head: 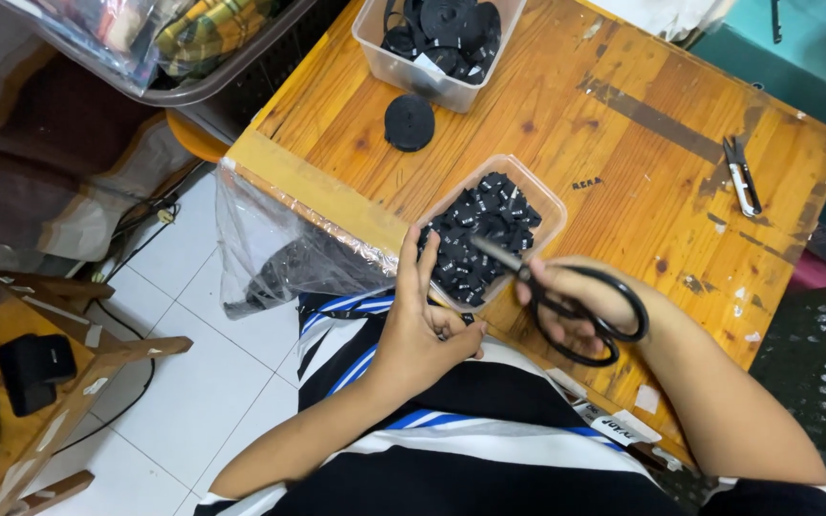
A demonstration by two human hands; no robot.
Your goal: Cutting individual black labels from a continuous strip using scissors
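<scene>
My right hand [585, 311] grips black-handled scissors [566, 296], their blades pointing left over a clear plastic tub [552, 205] filled with several small black label pieces [480, 234]. My left hand [427, 320] hovers at the tub's near edge, thumb and fingers pinched on something small and dark that I cannot make out, other fingers raised. Both hands are at the wooden table's [623, 162] front edge, above my striped shirt.
A second clear tub [437, 38] with black ribbon rolls stands at the back, with a loose black roll [408, 122] beside it. Small thread snips [741, 175] lie at the right. A clear plastic bag [279, 253] hangs off the table's left edge. A wooden stool [40, 382] stands on the tiled floor.
</scene>
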